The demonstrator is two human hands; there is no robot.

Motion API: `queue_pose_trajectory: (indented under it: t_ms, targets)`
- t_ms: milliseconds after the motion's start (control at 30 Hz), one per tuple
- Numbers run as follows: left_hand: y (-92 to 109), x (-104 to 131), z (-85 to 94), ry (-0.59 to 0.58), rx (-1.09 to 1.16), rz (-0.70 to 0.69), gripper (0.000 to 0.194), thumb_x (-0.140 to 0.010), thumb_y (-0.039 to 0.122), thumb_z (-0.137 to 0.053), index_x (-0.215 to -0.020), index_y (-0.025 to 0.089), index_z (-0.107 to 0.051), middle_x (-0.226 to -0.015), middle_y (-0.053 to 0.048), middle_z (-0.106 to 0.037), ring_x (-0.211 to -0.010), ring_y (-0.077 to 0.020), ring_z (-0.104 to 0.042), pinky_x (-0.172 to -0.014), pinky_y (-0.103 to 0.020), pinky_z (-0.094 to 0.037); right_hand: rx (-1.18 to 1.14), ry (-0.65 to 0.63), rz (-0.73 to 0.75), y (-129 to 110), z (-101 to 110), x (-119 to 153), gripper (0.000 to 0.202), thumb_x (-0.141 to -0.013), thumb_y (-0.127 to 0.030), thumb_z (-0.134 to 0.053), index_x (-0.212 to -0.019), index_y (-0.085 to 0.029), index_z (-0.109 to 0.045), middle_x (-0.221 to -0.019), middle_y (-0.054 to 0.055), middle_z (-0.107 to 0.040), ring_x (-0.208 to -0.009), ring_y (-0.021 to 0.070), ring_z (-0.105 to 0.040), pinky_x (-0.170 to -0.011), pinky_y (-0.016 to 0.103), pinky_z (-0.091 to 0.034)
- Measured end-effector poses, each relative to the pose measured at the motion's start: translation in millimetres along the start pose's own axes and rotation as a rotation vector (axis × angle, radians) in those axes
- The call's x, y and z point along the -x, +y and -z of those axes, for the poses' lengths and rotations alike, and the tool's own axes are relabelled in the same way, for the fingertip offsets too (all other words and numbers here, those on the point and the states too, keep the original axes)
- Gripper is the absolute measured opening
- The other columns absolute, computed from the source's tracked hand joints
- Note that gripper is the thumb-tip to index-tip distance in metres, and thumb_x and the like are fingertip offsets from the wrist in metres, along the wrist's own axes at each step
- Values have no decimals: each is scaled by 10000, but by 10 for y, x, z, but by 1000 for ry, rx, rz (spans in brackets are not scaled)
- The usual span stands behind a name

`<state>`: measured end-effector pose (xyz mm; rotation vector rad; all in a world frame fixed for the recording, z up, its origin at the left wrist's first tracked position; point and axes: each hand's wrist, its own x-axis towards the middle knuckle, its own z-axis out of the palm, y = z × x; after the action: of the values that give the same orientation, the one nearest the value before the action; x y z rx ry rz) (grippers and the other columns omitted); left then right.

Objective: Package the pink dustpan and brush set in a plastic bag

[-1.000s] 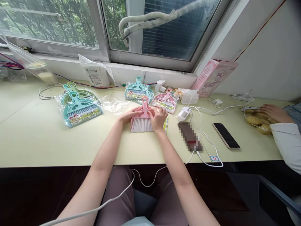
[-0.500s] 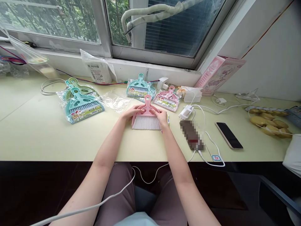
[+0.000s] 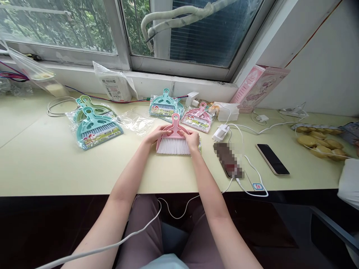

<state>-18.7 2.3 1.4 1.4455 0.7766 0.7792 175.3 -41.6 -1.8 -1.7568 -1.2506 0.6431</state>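
A pink hand brush (image 3: 174, 145) with white bristles lies over a pink dustpan (image 3: 158, 143), handles pointing away from me. My left hand (image 3: 157, 134) grips the left side of the pair, thumb on top. On the right side, my right hand (image 3: 191, 139) holds it the same way, and a printed label (image 3: 200, 145) shows partly beside that wrist. Crumpled clear plastic (image 3: 137, 122) lies to the left of my hands. Just behind are a wrapped pink brush set (image 3: 198, 118) and wrapped turquoise sets (image 3: 165, 104).
More wrapped turquoise and green sets (image 3: 98, 129) lie at the left. To the right are a pixelated phone (image 3: 228, 160) on a white cable, a charger (image 3: 221, 132), a black-screened phone (image 3: 272, 160) and bagged yellow items (image 3: 321, 145). A pink box (image 3: 259, 89) leans against the wall.
The camera view has shifted slightly. Both hands keep their hold on the pink brush and dustpan, which stay almost in place.
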Motion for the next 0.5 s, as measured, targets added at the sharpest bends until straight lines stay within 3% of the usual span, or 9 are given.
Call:
queue_pose_trajectory:
  t_ms: [500]
  targets:
    - [131,-13,-110,102,-89,-158,434,-750,386,-689,-1100,129,-689,-863,-40,-657,-767,-168,-559,-716,-268,-406,2,104,-10,-163,81,100,347,-774,-524,-638,-924,-249,-786,-799,43,-760,-716,201,-624,-640,269,-420]
